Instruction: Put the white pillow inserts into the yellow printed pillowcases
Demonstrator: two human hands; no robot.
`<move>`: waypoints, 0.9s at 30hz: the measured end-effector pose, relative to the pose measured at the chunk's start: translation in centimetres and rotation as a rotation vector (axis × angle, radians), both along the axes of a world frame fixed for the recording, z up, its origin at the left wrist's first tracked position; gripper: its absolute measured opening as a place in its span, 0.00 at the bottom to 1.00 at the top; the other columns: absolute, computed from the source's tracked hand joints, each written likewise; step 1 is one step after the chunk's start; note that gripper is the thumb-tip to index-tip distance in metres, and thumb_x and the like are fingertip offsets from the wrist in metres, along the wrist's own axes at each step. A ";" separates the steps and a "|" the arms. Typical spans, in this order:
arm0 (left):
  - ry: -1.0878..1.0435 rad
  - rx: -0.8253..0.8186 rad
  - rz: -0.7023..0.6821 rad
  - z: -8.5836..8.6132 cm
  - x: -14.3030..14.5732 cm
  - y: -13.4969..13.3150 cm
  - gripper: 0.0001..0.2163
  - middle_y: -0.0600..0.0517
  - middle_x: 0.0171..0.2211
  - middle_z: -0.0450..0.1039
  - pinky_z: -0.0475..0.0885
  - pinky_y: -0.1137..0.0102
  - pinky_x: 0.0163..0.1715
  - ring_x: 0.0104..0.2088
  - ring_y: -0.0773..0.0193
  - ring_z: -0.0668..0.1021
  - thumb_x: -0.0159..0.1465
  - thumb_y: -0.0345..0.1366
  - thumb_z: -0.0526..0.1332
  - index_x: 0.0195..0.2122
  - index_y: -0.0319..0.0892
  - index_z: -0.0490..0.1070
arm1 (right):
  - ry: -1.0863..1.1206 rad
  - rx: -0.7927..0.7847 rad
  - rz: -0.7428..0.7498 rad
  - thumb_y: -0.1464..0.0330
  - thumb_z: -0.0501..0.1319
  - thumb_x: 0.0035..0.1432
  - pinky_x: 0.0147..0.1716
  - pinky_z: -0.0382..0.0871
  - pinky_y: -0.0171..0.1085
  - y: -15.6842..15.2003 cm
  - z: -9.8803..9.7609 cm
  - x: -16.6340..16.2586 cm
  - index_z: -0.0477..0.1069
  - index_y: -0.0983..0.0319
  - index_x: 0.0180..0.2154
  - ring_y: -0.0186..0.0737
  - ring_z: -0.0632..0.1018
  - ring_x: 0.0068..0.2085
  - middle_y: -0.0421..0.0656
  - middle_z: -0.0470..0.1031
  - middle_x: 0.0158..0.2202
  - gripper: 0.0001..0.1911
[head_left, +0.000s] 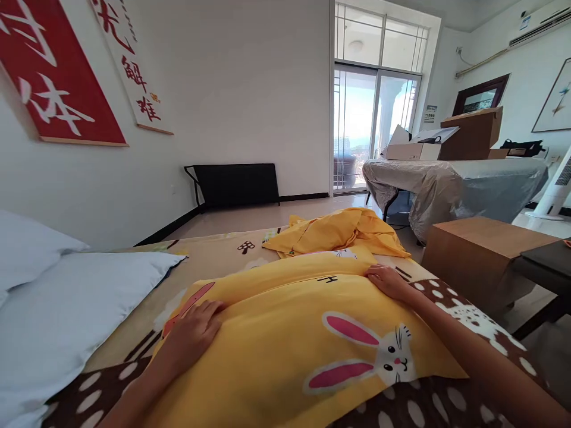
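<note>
A yellow pillow (pixel 294 339) with a white and pink rabbit print lies across the bed in front of me. My left hand (pixel 194 327) rests flat on its left end, fingers stretched out and holding nothing. My right hand (pixel 388 280) lies on its far right edge, fingers flat and slightly curled over the seam. Beyond the pillow, a crumpled yellow cloth (pixel 339 232) sits on the bed. The bed sheet (pixel 214 261) is tan with brown spotted patches.
Two white pillows (pixel 57 285) lie at the left by the wall. A wooden box (pixel 477 249) stands to the right of the bed. Farther back, a plastic-covered table (pixel 450 181) carries cardboard boxes. A black folded frame (pixel 236 184) leans on the far wall.
</note>
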State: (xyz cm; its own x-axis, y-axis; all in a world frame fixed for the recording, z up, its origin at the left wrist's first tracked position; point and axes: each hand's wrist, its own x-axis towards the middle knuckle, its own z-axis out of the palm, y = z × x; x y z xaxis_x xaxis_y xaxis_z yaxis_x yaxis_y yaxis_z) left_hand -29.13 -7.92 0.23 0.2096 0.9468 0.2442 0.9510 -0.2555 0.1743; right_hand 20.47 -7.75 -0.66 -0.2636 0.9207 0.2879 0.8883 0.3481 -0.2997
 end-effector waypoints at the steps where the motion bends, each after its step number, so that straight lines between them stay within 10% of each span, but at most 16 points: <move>1: 0.005 0.006 0.016 -0.1 -0.1 0.0 0.19 0.47 0.47 0.73 0.66 0.59 0.51 0.51 0.53 0.71 0.61 0.44 0.45 0.44 0.43 0.70 | -0.010 0.006 -0.002 0.68 0.47 0.62 0.44 0.63 0.37 -0.1 -0.1 0.1 0.76 0.60 0.40 0.42 0.75 0.43 0.45 0.77 0.41 0.19; 14: 0.184 0.119 0.108 1.7 1.7 -1.8 0.19 0.38 0.50 0.70 0.67 0.52 0.49 0.52 0.45 0.71 0.59 0.38 0.46 0.44 0.36 0.69 | -0.090 0.052 -0.127 0.69 0.48 0.62 0.48 0.58 0.44 -0.9 1.7 -0.9 0.75 0.61 0.39 0.46 0.71 0.47 0.48 0.74 0.44 0.17; 22: 0.152 0.089 -0.354 6.1 16.3 0.1 0.16 0.43 0.47 0.70 0.66 0.59 0.49 0.48 0.54 0.70 0.60 0.30 0.47 0.46 0.38 0.67 | -0.093 0.134 0.320 0.73 0.51 0.59 0.46 0.60 0.43 1.1 5.7 -13.6 0.71 0.60 0.44 0.43 0.71 0.46 0.46 0.73 0.44 0.14; 27: 0.098 0.015 -0.406 3.8 13.4 1.8 0.13 0.48 0.41 0.72 0.69 0.62 0.45 0.43 0.58 0.72 0.63 0.34 0.46 0.38 0.43 0.70 | -0.061 0.086 0.331 0.72 0.50 0.60 0.44 0.62 0.40 2.6 3.3 -10.5 0.74 0.59 0.38 0.40 0.72 0.43 0.44 0.75 0.40 0.13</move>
State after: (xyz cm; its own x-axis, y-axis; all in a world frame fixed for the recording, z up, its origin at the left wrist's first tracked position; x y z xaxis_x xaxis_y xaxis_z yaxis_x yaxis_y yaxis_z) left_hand -15.75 -6.16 4.04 0.5881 0.7791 0.2172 0.7845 -0.6148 0.0813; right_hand 9.97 -5.19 2.61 -0.5626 0.7557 0.3354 0.7385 0.6417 -0.2069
